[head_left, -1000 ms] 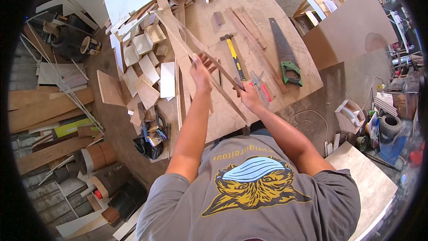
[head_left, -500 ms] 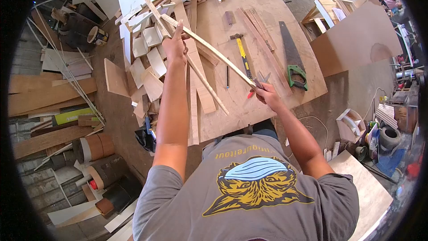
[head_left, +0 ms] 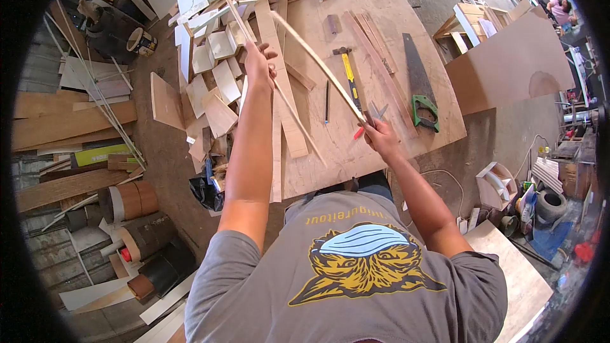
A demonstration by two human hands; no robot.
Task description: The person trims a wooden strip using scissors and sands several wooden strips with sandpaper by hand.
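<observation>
My left hand [head_left: 259,67] is closed around a long thin wooden strip [head_left: 294,117], which slants from the upper left down toward the table's near edge. A second pale wooden strip [head_left: 311,55] is gripped at its near end by my right hand [head_left: 382,138]. A small dark piece [head_left: 368,118] shows at the right fingers; its kind is unclear. The two strips are apart, their far ends raised over the table. Near the right hand, a pair of scissors [head_left: 380,112], partly hidden, and a yellow-and-black hammer [head_left: 349,76] lie on the tabletop.
The plywood table [head_left: 305,174] also bears a green-handled saw [head_left: 419,86], brown wood strips [head_left: 384,63] and a dark pencil-like stick [head_left: 327,101]. Wood offcuts [head_left: 219,79] are heaped along its left side. A large brown board [head_left: 508,60] leans beyond the right edge.
The right-hand strip's far end has come away from the left hand and the other strip, which it crossed before. The left index finger no longer points out along it.
</observation>
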